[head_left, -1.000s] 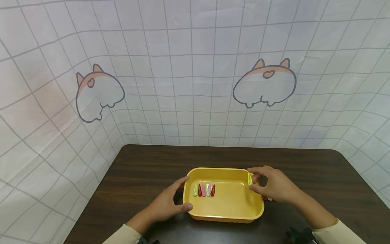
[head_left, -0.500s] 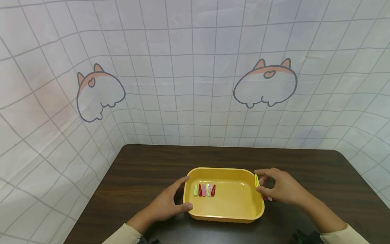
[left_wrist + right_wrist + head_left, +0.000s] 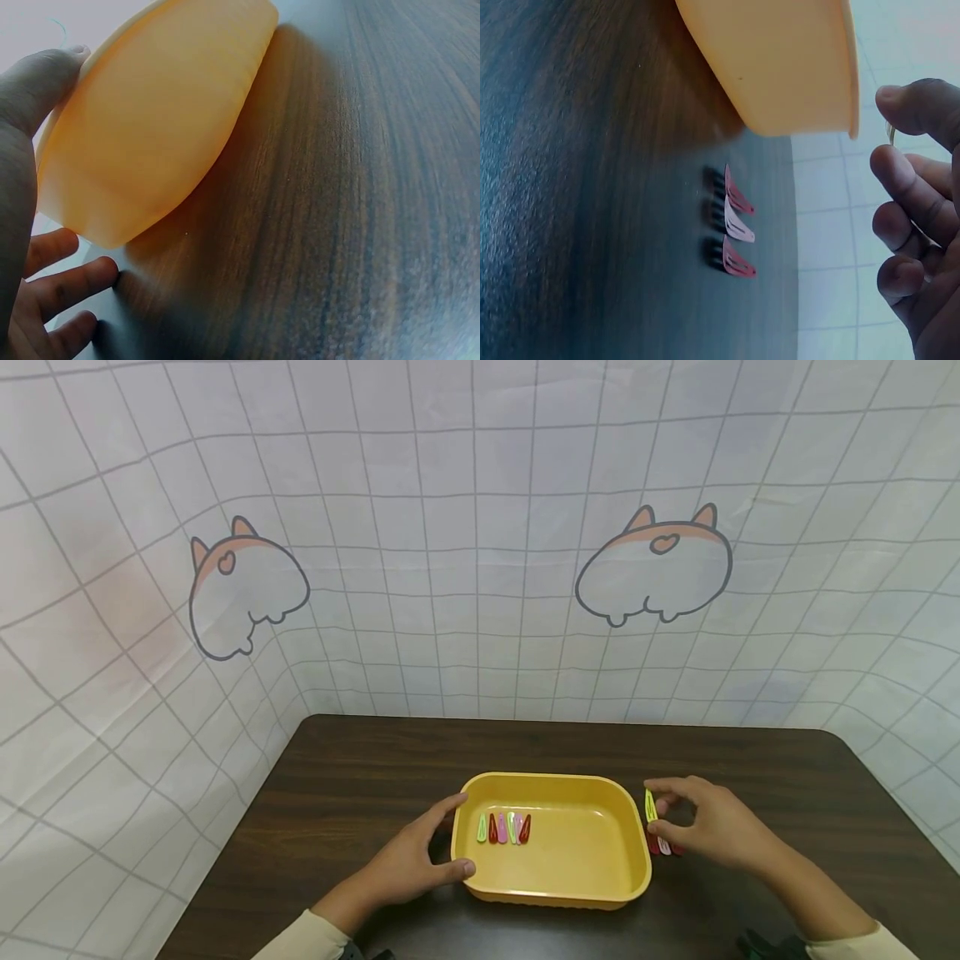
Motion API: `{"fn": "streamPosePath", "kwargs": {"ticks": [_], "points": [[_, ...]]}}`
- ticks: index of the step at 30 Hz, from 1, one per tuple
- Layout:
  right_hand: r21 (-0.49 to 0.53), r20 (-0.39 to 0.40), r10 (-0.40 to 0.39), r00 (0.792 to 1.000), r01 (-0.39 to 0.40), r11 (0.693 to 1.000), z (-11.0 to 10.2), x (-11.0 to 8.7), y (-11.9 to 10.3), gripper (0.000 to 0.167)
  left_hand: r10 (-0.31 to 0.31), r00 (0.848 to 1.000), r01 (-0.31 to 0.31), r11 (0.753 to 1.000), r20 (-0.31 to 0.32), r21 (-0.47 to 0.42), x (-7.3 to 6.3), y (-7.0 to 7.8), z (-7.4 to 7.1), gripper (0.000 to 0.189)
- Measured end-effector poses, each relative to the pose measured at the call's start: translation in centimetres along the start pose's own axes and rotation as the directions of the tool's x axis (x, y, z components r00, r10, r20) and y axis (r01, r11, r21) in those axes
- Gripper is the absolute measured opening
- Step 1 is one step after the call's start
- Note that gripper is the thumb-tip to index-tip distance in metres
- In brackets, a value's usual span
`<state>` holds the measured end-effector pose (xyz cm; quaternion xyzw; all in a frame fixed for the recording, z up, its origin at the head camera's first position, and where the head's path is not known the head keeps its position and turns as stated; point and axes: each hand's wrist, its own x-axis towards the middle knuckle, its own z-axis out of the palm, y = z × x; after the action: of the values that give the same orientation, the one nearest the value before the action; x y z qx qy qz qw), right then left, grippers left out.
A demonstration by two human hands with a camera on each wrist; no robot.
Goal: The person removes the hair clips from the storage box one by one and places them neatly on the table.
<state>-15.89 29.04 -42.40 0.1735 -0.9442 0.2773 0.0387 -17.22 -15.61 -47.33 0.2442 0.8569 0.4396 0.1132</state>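
Observation:
A yellow plastic tub [image 3: 570, 860] stands on the table with a row of several snap hair clips [image 3: 502, 828] in green, red and pink at its left. My left hand [image 3: 408, 858] grips the tub's left end, thumb over the rim; in the left wrist view, other fingers [image 3: 75, 289] reach down by the tabletop. My right hand [image 3: 712, 822] pinches a yellow-green hair clip [image 3: 650, 806] between thumb and forefinger, just outside the tub's right rim. Below that hand lie two red clips and a pink clip [image 3: 739, 225] on the table.
The dark wood table [image 3: 375, 752] runs back to a white gridded cloth [image 3: 480, 568] with cartoon animal prints, which also hangs along both sides. Outside the tub's right end, the three loose clips lie close to its wall.
My right hand has moved to the right with the yellow-green hair clip, from inside the tub to beyond its right rim. The left hand and the tub have stayed put.

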Motion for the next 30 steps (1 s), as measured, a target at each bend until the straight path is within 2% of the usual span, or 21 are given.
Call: {"fn": "streamPosePath", "kwargs": {"ticks": [14, 30], "points": [[-0.006, -0.001, 0.012, 1.000, -0.012, 1.000, -0.2, -0.9, 1.2, 0.058, -0.002, 1.000, 0.002, 1.000, 0.003, -0.001, -0.1, 0.1, -0.1, 0.089], [0.003, 0.020, 0.058, 0.998, -0.058, 0.998, -0.2, -2.0, 2.7, 0.058, -0.015, 1.000, 0.015, 0.999, 0.003, 0.039, -0.2, 0.1, 0.0, 0.091]]}}
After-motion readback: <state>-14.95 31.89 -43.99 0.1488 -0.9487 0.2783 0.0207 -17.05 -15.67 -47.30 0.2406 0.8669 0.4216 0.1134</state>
